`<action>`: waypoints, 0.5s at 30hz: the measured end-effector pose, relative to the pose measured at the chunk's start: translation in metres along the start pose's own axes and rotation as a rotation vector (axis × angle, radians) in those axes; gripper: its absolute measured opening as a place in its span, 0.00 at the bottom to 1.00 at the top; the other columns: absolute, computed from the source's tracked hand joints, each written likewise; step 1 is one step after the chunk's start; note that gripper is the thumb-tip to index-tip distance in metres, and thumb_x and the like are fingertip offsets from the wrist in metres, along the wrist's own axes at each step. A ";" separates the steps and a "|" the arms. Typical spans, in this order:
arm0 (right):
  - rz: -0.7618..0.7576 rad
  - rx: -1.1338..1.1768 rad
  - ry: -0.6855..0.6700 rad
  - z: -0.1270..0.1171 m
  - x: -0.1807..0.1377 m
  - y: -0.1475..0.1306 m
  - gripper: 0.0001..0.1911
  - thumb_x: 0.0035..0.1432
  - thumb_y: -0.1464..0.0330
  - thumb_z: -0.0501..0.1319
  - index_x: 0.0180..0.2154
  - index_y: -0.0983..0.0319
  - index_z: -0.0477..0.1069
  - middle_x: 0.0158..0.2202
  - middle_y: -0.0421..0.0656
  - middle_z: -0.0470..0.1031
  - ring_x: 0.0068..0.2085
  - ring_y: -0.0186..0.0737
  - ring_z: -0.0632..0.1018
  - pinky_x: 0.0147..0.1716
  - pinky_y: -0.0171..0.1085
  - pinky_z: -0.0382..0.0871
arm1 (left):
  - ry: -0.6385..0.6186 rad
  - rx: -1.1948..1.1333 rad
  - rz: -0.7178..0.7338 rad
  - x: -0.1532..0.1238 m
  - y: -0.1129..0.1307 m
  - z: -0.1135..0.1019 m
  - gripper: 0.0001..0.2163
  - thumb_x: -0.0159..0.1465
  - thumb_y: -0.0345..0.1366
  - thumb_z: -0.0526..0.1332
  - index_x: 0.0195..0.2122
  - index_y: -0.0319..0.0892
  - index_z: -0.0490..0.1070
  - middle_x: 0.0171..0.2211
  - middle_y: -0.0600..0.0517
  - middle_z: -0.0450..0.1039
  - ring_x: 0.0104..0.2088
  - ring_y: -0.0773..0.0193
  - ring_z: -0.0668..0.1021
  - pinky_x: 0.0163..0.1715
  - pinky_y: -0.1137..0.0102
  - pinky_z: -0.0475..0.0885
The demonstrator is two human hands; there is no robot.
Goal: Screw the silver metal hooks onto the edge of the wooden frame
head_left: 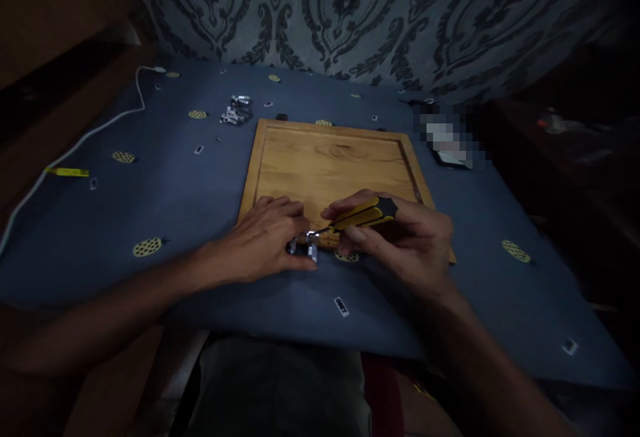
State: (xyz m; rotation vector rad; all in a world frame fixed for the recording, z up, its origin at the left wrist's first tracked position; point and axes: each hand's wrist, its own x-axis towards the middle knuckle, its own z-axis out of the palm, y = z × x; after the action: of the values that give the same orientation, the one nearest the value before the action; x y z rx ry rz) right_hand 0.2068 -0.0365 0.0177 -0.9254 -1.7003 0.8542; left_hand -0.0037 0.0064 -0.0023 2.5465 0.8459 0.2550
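A framed wooden panel (330, 163), like a small cabinet door, lies flat on the blue patterned cloth. At its near edge sits a shiny metal hinge (312, 249). My left hand (273, 233) rests over the panel's near left part, its thumb and fingers closed around the hinge. A screwdriver (357, 217) with a yellow and black handle is gripped in my right hand (400, 237). Its shaft points left, and the tip meets the hinge. Whether a screw sits under the tip is too small to tell.
More metal hinges (236, 111) lie in a small pile behind the panel's left corner, with a tiny screw (219, 139) nearby. A white cable (100, 127) and a yellow strip-like object (70, 172) are at left. A phone (453, 157), partly blurred, lies at right.
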 end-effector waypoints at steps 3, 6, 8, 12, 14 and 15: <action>0.007 -0.047 0.042 0.000 0.000 0.001 0.06 0.61 0.63 0.72 0.35 0.58 0.82 0.37 0.42 0.85 0.21 0.32 0.77 0.19 0.33 0.74 | -0.001 0.003 -0.003 0.000 0.000 0.000 0.18 0.64 0.50 0.70 0.46 0.41 0.77 0.46 0.48 0.75 0.50 0.52 0.76 0.52 0.57 0.67; 0.017 -0.096 0.109 0.001 0.000 0.002 0.07 0.59 0.61 0.73 0.35 0.57 0.82 0.35 0.41 0.84 0.22 0.34 0.78 0.20 0.34 0.74 | 0.013 0.000 0.003 0.000 0.000 0.000 0.18 0.64 0.50 0.70 0.46 0.42 0.77 0.45 0.48 0.75 0.50 0.52 0.76 0.52 0.58 0.67; 0.000 -0.140 0.147 0.001 0.001 0.003 0.09 0.56 0.60 0.74 0.33 0.57 0.81 0.32 0.40 0.83 0.25 0.38 0.80 0.21 0.35 0.75 | 0.024 -0.002 0.011 -0.001 -0.001 0.001 0.17 0.64 0.50 0.70 0.46 0.43 0.77 0.44 0.49 0.75 0.49 0.53 0.76 0.51 0.58 0.67; -0.024 -0.189 0.161 0.003 0.002 0.005 0.12 0.55 0.57 0.75 0.32 0.56 0.80 0.28 0.39 0.80 0.28 0.40 0.82 0.24 0.37 0.76 | 0.043 0.000 0.020 -0.001 -0.002 0.002 0.17 0.64 0.51 0.70 0.44 0.43 0.77 0.41 0.50 0.74 0.46 0.54 0.76 0.48 0.60 0.66; -0.032 -0.194 0.160 0.003 0.002 0.005 0.12 0.55 0.56 0.75 0.31 0.56 0.80 0.28 0.39 0.80 0.27 0.40 0.81 0.24 0.37 0.75 | 0.037 0.004 0.020 -0.001 -0.001 0.002 0.17 0.64 0.51 0.70 0.45 0.43 0.78 0.41 0.50 0.73 0.45 0.54 0.76 0.48 0.60 0.66; -0.039 -0.195 0.162 0.003 0.002 0.006 0.12 0.55 0.56 0.75 0.31 0.56 0.79 0.28 0.39 0.80 0.27 0.40 0.81 0.25 0.38 0.75 | 0.032 0.004 0.018 -0.001 -0.001 0.002 0.17 0.64 0.51 0.70 0.45 0.43 0.78 0.41 0.50 0.73 0.45 0.54 0.76 0.48 0.60 0.66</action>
State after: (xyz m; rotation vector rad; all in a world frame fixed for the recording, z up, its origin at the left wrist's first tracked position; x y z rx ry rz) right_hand 0.2043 -0.0324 0.0127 -1.0590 -1.6753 0.5783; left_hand -0.0042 0.0062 -0.0046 2.5607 0.8367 0.3012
